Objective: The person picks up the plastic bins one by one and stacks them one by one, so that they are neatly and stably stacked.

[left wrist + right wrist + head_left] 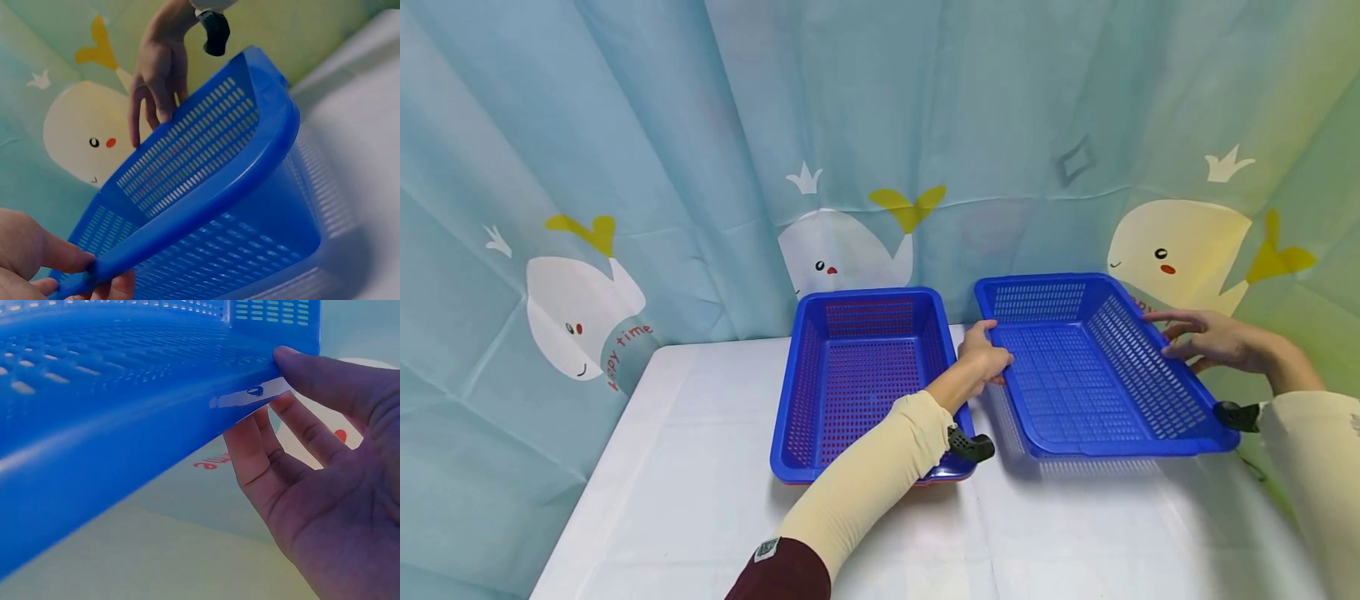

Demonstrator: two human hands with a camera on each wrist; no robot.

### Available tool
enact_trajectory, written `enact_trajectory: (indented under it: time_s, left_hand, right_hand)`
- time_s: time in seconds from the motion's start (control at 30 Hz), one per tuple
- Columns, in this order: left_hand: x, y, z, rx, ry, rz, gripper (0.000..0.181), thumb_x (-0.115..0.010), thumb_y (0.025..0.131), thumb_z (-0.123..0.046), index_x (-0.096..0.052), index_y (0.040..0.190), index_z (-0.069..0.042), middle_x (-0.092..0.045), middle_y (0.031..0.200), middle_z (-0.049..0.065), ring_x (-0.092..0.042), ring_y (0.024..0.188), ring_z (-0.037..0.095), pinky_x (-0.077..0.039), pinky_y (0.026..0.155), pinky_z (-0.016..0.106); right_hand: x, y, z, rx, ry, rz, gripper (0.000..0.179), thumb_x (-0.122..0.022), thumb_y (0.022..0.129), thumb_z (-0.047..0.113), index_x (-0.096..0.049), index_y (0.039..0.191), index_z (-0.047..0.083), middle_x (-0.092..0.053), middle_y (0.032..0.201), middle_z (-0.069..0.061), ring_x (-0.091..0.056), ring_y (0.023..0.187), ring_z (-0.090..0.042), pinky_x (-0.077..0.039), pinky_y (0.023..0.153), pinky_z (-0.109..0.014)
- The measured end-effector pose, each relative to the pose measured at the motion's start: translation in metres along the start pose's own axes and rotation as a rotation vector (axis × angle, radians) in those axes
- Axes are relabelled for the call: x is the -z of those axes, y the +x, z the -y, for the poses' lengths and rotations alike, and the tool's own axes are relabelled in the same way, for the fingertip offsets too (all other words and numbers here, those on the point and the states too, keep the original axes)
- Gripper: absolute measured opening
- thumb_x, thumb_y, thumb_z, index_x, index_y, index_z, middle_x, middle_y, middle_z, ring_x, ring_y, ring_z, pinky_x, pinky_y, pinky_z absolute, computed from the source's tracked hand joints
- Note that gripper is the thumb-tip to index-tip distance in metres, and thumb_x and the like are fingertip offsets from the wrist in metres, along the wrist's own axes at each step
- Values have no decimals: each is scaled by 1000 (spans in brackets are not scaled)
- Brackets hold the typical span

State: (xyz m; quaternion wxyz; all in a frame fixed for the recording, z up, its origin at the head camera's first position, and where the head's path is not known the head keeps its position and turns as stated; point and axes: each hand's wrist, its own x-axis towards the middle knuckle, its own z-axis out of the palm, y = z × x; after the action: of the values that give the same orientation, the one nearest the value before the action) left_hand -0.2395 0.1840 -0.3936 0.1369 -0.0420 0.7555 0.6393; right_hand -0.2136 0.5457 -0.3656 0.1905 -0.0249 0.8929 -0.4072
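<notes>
A rectangular blue plastic basket with slotted walls sits tilted at the right of the table, its shadow falling beneath; whether its base touches the table I cannot tell. My left hand grips its left rim, thumb on one side and fingers under, as the left wrist view also shows. At the opposite long side is my right hand. In the right wrist view, the right thumb lies at the rim and the fingers bend beneath it. The basket looks empty.
Left of it stands another blue basket, with red showing through its slots and below its near rim. Both stand over a white-covered table. Behind hangs a pale blue curtain printed with whales.
</notes>
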Motion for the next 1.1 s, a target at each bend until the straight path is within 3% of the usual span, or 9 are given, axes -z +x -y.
enact_trajectory:
  time_s: [0.3,0.67,0.8,0.93,1.1]
  left_hand:
    - [3,-5,-10,-26,35,-1,73,-71,83,14,-58,144,-23,-60,116,9,-62,86,18,-58,48,30]
    - [20,-23,-32,-83,-29,56,70,-70,86,15,-55,146,-18,-58,83,2,-61,60,18,-58,48,32]
    - [30,-30,-41,-118,-18,67,69,-71,87,14,-55,146,-19,-56,83,2,-62,62,19,-62,56,39]
    - [41,-35,-48,-157,6,85,68,-72,88,11,-55,147,-19,-56,85,3,-63,64,20,-61,54,37]
    - [54,-39,-53,-197,23,115,68,-71,90,11,-54,149,-20,-59,103,12,-60,61,16,-63,62,43]
  right_hand:
    - [3,-8,12,42,-75,-37,62,-61,101,6,-29,154,-1,-37,139,-44,-65,104,-38,-61,81,-52]
    - [8,-25,42,34,-161,-75,62,-61,102,7,-27,153,-1,-41,134,-42,-67,97,-35,-61,79,-54]
    - [8,-34,54,57,-221,-115,63,-63,102,8,-27,153,-1,-44,132,-42,-68,94,-33,-62,75,-51]
    - [7,-41,65,71,-280,-158,67,-66,101,10,-27,154,-3,-46,129,-42,-69,92,-33,-63,72,-49]
    - [4,-49,76,74,-310,-191,70,-67,101,13,-27,155,-5,-46,129,-43,-70,88,-33,-63,70,-48]
